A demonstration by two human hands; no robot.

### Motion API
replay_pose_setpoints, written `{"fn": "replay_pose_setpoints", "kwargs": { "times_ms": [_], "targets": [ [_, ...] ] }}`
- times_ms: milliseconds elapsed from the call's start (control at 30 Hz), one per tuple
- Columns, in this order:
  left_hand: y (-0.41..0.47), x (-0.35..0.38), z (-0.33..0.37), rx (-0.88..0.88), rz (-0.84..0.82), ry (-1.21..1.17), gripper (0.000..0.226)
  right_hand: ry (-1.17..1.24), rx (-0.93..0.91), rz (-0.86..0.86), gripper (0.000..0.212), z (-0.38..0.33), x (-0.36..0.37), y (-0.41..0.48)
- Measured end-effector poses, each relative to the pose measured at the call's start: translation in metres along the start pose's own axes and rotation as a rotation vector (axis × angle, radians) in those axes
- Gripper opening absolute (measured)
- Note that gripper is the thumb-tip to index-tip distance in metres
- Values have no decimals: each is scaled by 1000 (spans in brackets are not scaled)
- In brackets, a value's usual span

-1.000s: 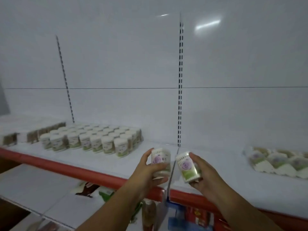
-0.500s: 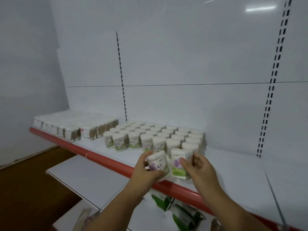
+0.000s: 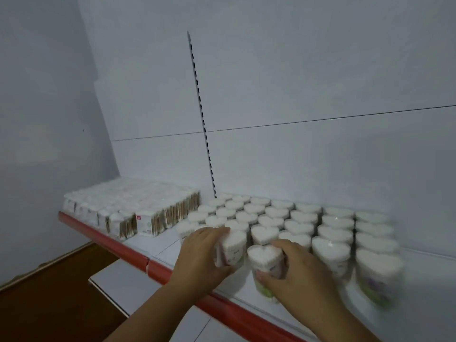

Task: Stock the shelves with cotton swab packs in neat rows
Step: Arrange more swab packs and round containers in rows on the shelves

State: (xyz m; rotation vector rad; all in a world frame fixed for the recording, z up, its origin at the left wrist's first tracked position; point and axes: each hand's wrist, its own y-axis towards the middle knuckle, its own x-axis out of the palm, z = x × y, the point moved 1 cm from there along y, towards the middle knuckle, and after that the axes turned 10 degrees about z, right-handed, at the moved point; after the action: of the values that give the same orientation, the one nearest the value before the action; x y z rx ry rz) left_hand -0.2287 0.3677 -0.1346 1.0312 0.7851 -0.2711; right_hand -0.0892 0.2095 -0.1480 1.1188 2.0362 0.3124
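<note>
Motion blur smears the purple-and-green label on the rightmost heart-shaped clear plastic swab pack [image 3: 378, 275]; print unreadable.

Your left hand [image 3: 202, 253] and right hand [image 3: 293, 265] meet clear, glossy plastic heart-shaped swab tubs [image 3: 330, 250] with packed matt white cotton tops. The shelf [image 3: 162, 245] is smooth white painted metal with a glossy red front edge [image 3: 118, 245]; the floor [image 3: 49, 292] looks like brown wood.

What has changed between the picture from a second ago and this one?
Both hands carried their packs from mid-air down to the shelf front: the left hand sets its pack down, the right hand sets its pack beside it. Both stay gripped. The stocked rows are unchanged.
</note>
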Motion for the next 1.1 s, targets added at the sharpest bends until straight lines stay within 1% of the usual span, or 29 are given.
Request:
{"fn": "replay_pose_setpoints", "kwargs": {
  "times_ms": [67,133,200,300,433,500,567,633,700,833,1000,1100],
  "targets": [
    [7,4,-5,133,-78,36,79,-25,1,16,51,2,2,0],
    [14,7,-9,255,-135,50,77,0,-7,53,48,6,2,-1],
    [22,9,-12,336,-166,49,77,-31,-15,76,49,6,1,-2],
    [30,10,-21,413,-173,-20,75,-68,25,110,46,-3,5,-8],
    [33,8,-29,452,-150,-166,78,-139,41,177,51,-15,17,-16],
    [34,6,-37,477,-73,-127,80,-230,27,214,51,-19,24,-17],
    [35,8,-43,517,-25,-18,81,-351,15,230,50,-21,30,-16],
    [36,10,-46,528,-109,67,83,-444,-9,244,51,-26,36,-16],
    [35,19,-49,511,-197,88,84,-518,-55,261,50,-32,40,-14],
    [39,30,-53,491,-228,73,90,-679,-180,299,36,-43,43,-10],
    [41,33,-55,545,-235,65,91,-828,-158,189,35,-47,41,2],
    [42,32,-55,560,-290,110,88,-875,-130,134,41,-47,41,5]
  ]
}}
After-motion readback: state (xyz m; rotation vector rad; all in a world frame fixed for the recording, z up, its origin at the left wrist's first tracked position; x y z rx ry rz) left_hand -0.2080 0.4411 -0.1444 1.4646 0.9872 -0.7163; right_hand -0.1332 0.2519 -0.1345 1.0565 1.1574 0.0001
